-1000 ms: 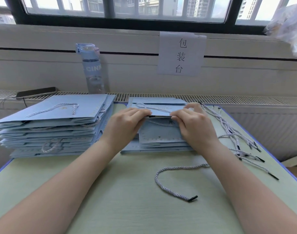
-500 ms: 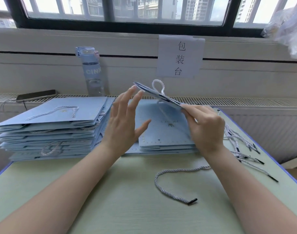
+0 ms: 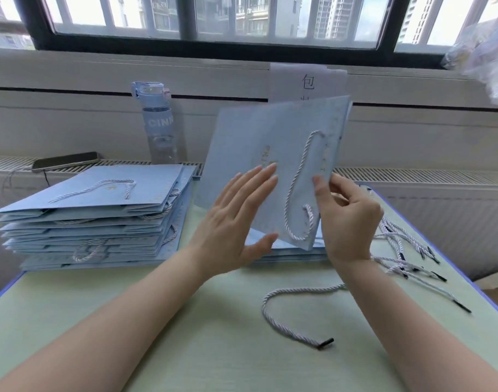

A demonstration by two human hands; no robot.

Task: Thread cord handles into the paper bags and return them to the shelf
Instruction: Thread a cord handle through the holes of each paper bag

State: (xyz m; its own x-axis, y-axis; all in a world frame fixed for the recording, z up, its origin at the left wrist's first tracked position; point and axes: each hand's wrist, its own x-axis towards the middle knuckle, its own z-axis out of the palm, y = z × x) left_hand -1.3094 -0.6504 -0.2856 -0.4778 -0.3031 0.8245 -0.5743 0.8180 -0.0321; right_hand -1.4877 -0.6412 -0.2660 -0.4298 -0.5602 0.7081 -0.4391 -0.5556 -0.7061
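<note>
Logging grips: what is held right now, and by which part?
The right hand pinches the raised paper bag at the edge beside its cord handle; the left hand holds nothing.

The held-up bag (image 3: 256,137) hides the lower part of the wall sign (image 3: 288,78).

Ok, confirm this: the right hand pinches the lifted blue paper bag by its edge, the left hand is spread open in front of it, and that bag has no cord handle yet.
Wrong on the handle: the head view shows a cord handle looped on the lifted blue paper bag. The right hand pinching its edge and left hand spread open in front of it both stand.
</note>
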